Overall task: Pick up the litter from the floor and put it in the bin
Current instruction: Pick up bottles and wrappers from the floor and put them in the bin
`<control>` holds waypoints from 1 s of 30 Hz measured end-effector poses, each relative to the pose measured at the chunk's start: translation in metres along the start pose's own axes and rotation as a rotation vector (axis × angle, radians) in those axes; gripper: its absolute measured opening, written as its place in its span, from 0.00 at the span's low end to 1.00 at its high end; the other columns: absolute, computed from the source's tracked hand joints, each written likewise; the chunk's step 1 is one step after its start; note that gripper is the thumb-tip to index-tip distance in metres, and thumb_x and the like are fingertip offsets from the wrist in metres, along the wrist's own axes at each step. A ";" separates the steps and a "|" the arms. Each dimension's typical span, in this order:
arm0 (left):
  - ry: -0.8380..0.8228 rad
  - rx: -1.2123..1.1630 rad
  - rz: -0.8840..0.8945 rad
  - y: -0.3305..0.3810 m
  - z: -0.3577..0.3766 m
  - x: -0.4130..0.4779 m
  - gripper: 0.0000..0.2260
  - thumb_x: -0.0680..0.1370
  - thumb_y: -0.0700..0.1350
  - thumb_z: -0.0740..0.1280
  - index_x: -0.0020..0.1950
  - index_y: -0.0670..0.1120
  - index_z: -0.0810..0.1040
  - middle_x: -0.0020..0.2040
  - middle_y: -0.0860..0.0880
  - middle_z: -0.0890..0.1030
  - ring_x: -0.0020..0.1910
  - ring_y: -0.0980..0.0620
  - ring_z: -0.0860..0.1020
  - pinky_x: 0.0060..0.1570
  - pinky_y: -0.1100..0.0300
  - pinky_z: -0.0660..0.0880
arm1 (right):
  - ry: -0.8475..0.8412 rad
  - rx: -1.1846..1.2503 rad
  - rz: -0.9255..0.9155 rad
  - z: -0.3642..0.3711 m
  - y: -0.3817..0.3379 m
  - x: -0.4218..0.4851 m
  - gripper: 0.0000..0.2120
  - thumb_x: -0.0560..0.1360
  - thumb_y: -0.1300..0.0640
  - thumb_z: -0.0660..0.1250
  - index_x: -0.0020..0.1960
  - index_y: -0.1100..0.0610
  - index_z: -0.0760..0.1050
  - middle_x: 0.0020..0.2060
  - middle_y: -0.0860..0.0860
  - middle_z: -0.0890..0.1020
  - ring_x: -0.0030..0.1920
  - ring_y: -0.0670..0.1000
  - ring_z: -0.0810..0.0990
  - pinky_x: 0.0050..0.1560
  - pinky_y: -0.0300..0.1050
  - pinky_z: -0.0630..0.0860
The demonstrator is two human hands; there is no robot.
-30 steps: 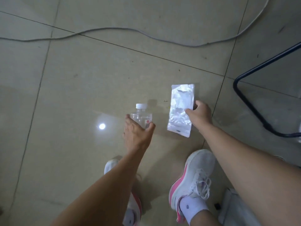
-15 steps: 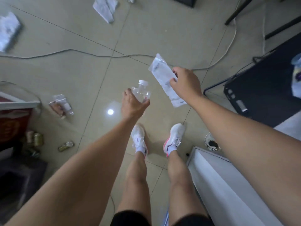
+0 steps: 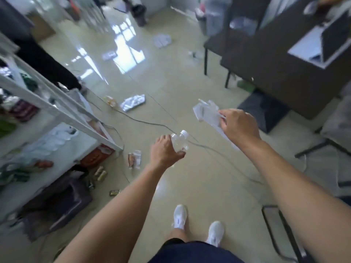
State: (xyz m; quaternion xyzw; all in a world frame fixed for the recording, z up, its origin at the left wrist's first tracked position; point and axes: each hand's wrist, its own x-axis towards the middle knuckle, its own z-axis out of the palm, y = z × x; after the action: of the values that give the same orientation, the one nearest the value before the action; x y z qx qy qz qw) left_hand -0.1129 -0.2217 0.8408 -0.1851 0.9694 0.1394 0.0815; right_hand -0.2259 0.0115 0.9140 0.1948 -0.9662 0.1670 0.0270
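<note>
Above floor: left hand grips bottle, right hand pouch.

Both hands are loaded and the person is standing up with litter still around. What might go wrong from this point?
A grey cable snakes across the floor ahead of the shoes; walking on, a foot may catch it. The left hand grips the clear bottle only at its base, so it may slip. With the right hand full of the plastic bag, the snack wrapper and silver packet will probably need another trip.
</note>
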 end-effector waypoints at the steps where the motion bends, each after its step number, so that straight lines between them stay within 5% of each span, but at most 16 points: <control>1: 0.021 -0.005 -0.015 -0.003 -0.015 0.005 0.35 0.70 0.67 0.69 0.68 0.45 0.74 0.60 0.45 0.79 0.62 0.43 0.77 0.59 0.52 0.73 | 0.003 -0.002 -0.025 -0.010 -0.010 0.012 0.07 0.79 0.54 0.64 0.48 0.55 0.79 0.48 0.57 0.85 0.43 0.64 0.83 0.37 0.48 0.70; 6: 0.099 -0.019 -0.097 -0.029 -0.075 0.041 0.35 0.68 0.71 0.68 0.63 0.46 0.76 0.56 0.47 0.81 0.57 0.45 0.78 0.55 0.51 0.76 | -0.039 -0.033 -0.132 -0.040 -0.057 0.069 0.11 0.81 0.55 0.61 0.40 0.55 0.71 0.37 0.54 0.80 0.35 0.61 0.77 0.34 0.47 0.66; 18: 0.080 -0.090 -0.110 -0.113 -0.155 0.243 0.29 0.66 0.70 0.69 0.57 0.50 0.79 0.52 0.50 0.82 0.53 0.47 0.80 0.45 0.54 0.76 | -0.135 -0.187 -0.168 0.017 -0.157 0.293 0.05 0.80 0.57 0.63 0.50 0.58 0.75 0.43 0.58 0.82 0.40 0.62 0.82 0.37 0.47 0.70; 23: 0.047 -0.115 -0.098 -0.145 -0.196 0.333 0.28 0.66 0.69 0.69 0.55 0.50 0.82 0.53 0.51 0.83 0.55 0.48 0.81 0.51 0.50 0.81 | -0.133 -0.196 -0.132 0.031 -0.198 0.392 0.06 0.79 0.57 0.63 0.53 0.58 0.76 0.45 0.59 0.83 0.43 0.63 0.84 0.37 0.47 0.70; 30: 0.040 -0.082 -0.092 -0.174 -0.238 0.463 0.25 0.67 0.68 0.70 0.53 0.50 0.79 0.45 0.50 0.79 0.50 0.47 0.80 0.38 0.56 0.69 | -0.095 -0.233 -0.132 0.051 -0.224 0.529 0.07 0.79 0.57 0.64 0.55 0.57 0.76 0.46 0.58 0.84 0.45 0.63 0.85 0.38 0.46 0.71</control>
State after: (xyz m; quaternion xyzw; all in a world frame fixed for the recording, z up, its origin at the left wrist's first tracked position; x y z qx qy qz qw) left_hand -0.4971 -0.6042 0.9279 -0.2354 0.9547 0.1716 0.0609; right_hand -0.6274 -0.3941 0.9977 0.2612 -0.9643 0.0422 0.0147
